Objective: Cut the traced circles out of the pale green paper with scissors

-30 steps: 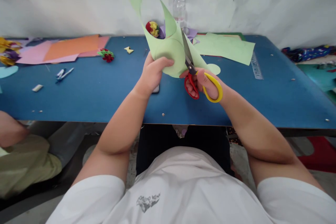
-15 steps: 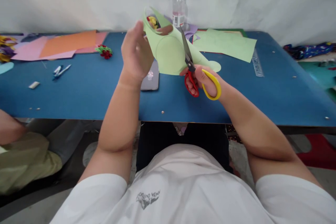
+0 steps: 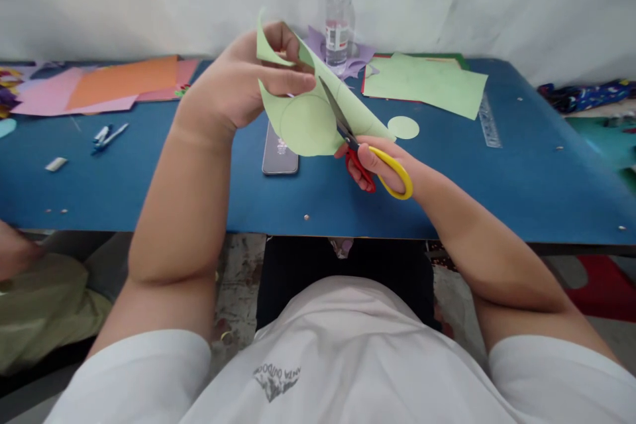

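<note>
Head view, and here are the scissors [image 3: 348, 139] in the right hand [image 3: 395, 148], blades aimed forward and to the left, their long axis slanting from the yellow and red handle loops, near and right, up to the tip at the green paper [image 3: 308, 124]! The paper sits over the blue table [image 3: 457, 179], straight ahead of the body and between the hands, curled, its long axis running from a raised far-left end down to a corner on the near right, a drawn circle facing the viewer

The right thumb goes through the yellow loop, the other fingers bunch at the red one, and the blades look close together. Over on the left, the left hand [image 3: 243, 76] has its thumb stretched across the cut-out opening and its fingers bent behind; whether they pinch the paper, I cannot tell

And what a change from half a second ago! Then that left hand was off to the side, blurred and away from the paper; now it is in at the opening. The scissors lean further left, and the loose green disc [image 3: 403, 127], partly covered earlier, shows whole just beside the paper's corner, with the phone [image 3: 279, 154] lying below the left hand
</note>
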